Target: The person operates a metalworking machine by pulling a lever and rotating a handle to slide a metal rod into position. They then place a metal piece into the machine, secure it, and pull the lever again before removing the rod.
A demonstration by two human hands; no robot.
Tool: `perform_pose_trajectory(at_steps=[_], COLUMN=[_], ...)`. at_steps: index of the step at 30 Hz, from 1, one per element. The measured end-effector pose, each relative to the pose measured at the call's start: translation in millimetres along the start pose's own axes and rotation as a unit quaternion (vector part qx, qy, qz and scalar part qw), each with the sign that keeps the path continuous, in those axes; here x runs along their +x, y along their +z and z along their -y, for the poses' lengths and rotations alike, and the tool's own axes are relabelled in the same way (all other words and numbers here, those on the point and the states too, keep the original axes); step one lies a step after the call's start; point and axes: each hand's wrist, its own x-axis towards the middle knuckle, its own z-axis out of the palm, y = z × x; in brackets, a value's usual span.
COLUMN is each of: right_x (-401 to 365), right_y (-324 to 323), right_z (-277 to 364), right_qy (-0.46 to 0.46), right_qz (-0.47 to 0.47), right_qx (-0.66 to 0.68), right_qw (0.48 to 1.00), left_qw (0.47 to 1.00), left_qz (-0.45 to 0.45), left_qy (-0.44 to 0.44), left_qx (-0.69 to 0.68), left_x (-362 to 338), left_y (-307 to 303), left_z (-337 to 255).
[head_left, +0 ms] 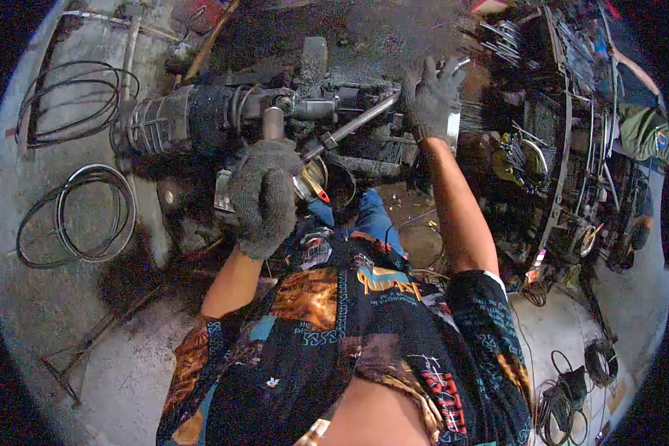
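Observation:
My left hand (264, 197), in a dark grey knitted glove, is closed around something mostly hidden by the fist. A short round steel piece (273, 123) sticks out above it. My right hand (431, 97), gloved alike, grips a long steel bar (360, 119) near its upper end, some fingers lifted apart. The bar slopes down toward the left hand and has a collar low on it. Behind both hands lies a greasy machine (312, 108) with a shaft and a ribbed cylindrical part (163, 123) to the left. A red-and-yellow-edged piece (316, 182) sits just right of my left fist.
Coiled cables or hoses (97, 212) lie on the concrete floor at left. A metal rack (561, 126) with rods (505, 41) stands at right. Beyond it, another person's arm (639, 70) and green clothing (643, 134) show. More black cable (561, 409) lies at lower right.

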Motion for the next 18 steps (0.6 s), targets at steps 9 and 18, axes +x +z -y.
perform_pose_trajectory(at_steps=[9, 18], right_x=[-15, -21], right_y=[5, 22], right_z=[1, -22], right_qy=[-0.001, 0.042], right_qz=[0.018, 0.046], right_qx=[-0.005, 0.041], right_qw=[1.000, 0.997], left_qw=[0.997, 0.989], left_qz=[0.034, 0.121], left_qy=[0.050, 0.090], left_qx=[-0.043, 0.003], left_x=[4, 19], left_y=[16, 48], left_z=[8, 22])
